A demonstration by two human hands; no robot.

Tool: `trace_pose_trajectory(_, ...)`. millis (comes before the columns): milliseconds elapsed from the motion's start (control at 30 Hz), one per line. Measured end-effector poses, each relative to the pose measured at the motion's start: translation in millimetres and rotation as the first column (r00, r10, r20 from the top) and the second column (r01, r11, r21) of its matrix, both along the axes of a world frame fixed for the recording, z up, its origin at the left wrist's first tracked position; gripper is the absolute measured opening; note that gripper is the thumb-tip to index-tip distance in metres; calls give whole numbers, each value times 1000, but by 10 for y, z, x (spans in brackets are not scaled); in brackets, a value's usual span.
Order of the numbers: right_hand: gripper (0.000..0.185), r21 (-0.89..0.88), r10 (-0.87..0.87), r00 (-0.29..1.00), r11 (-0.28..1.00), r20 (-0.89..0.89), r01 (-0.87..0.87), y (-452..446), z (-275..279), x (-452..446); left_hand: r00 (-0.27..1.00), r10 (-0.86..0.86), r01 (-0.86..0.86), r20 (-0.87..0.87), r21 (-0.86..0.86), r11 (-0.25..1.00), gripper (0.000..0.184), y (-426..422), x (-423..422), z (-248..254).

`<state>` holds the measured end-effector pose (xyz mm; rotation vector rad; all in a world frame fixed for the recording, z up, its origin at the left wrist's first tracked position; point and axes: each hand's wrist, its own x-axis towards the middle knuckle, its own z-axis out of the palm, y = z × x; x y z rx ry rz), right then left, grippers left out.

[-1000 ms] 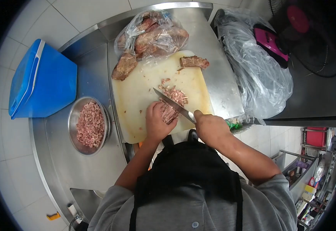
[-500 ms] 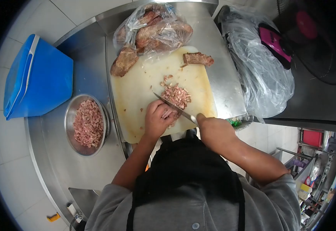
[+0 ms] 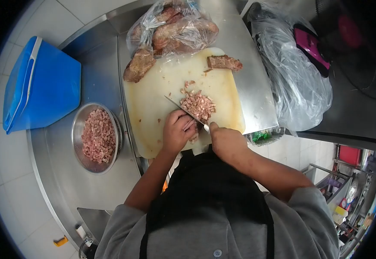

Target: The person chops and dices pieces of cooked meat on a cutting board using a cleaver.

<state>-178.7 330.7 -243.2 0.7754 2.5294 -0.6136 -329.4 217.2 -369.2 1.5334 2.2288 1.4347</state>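
Note:
My right hand is closed round the white handle of a knife, whose blade points up and left across the cutting board. My left hand presses meat strips against the board, with its fingers curled beside the blade. A pile of diced meat lies just beyond the blade. One cooked-looking meat piece rests at the board's far right corner, and another at its far left. Behind them is a clear plastic bag with large meat pieces inside.
On the left, a metal colander holds diced meat beside a blue cooler. Clear plastic bags and a pink and black object are at the right. The steel counter surrounds the board.
My right hand and the knife have moved left and toward the left hand. The left hand stays on the meat, its fingers more curled than at first. The whole view has shifted slightly.

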Motion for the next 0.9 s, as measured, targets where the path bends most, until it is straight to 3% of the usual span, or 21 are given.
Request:
trace_pose_trajectory(133,15,28,-27,994,999,-107,31,116,-31,64,1000,-6,6,-5,-19,1000,28,-8,21,-9)
trace_pose_trajectory(367,21,48,-19,1000,999,3,19,86,427,153,998,56,-56,-20,37,998,30,-84,56,303)
trace_pose_trajectory(900,16,77,25,999,997,25,-26,-54,479,156,999,51,-50,-19,49,998,21,-59,-41,-44)
